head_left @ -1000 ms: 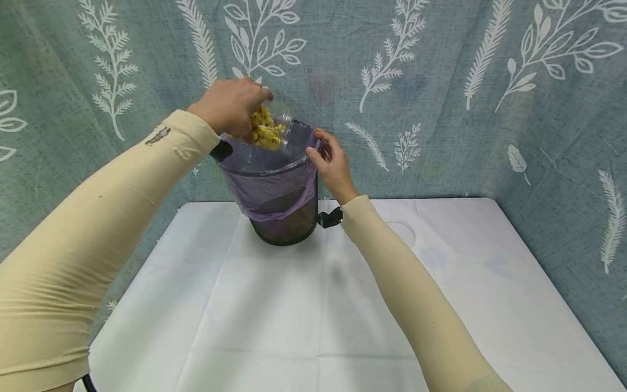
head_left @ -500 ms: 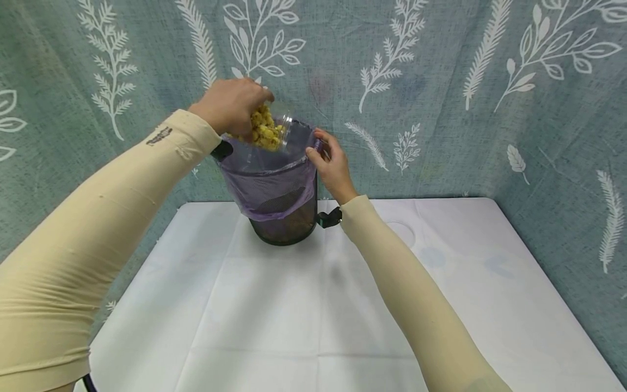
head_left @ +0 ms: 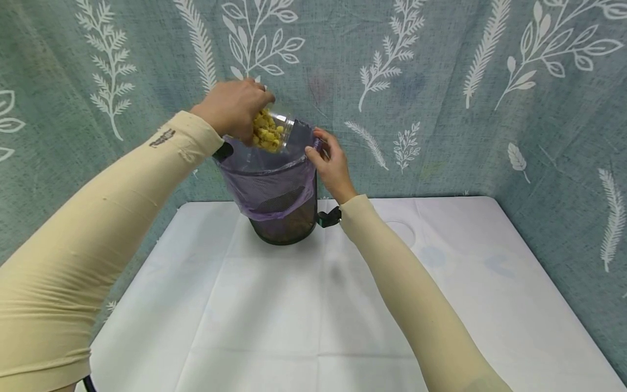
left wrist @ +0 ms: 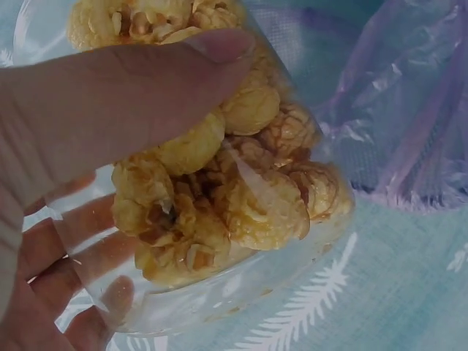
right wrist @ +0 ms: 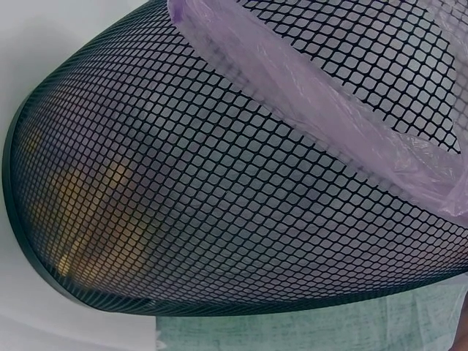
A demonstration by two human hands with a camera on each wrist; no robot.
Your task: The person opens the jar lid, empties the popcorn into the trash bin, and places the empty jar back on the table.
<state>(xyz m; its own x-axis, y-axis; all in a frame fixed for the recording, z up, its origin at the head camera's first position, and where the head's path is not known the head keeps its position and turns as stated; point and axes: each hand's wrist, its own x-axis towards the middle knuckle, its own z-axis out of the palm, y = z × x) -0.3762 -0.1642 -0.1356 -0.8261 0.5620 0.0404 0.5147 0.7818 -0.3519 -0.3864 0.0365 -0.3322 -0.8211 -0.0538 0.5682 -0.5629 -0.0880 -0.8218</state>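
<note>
In the head view my left hand (head_left: 234, 109) grips a clear plastic jar (head_left: 288, 130) from above. The jar lies tilted over the bin's opening, mouth to the right. Yellow popcorn (head_left: 266, 133) fills much of it; the left wrist view shows my thumb (left wrist: 146, 99) across the near side and fingers behind the clear wall. My right hand (head_left: 334, 163) pinches the rim of the black mesh bin (head_left: 284, 231) at its right side, over the purple bag (head_left: 269, 193) lining it. Through the mesh in the right wrist view, blurred yellow pieces (right wrist: 95, 212) show at the bottom.
The bin stands near the back of a table with a white cloth (head_left: 274, 316). A teal curtain (head_left: 333, 71) with white leaf prints hangs close behind it and along both sides.
My left hand and the jar have shifted very slightly to the right, and the popcorn lies a little differently inside the jar. My right hand stays at the rim.
</note>
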